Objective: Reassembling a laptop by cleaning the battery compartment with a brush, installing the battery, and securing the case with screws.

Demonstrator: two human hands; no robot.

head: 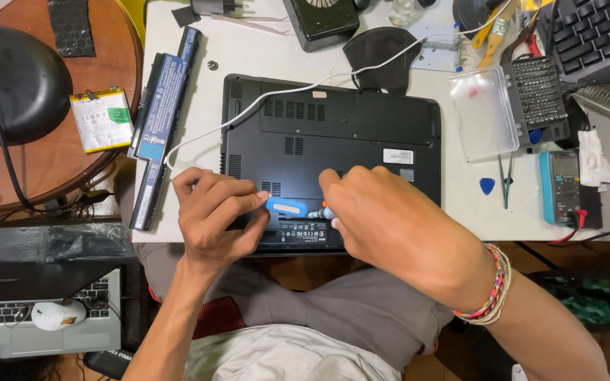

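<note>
A person's left hand (213,215) pinches a blue tool (287,205) flat on an upturned black laptop (347,127), while the right hand (383,215) grips a small screwdriver (319,211); removed battery (164,120) lies at 9 o'clock.

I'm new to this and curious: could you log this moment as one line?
left hand: holds blue tool | right hand: at tool's tip | black laptop: underside up | battery: out, left
</note>
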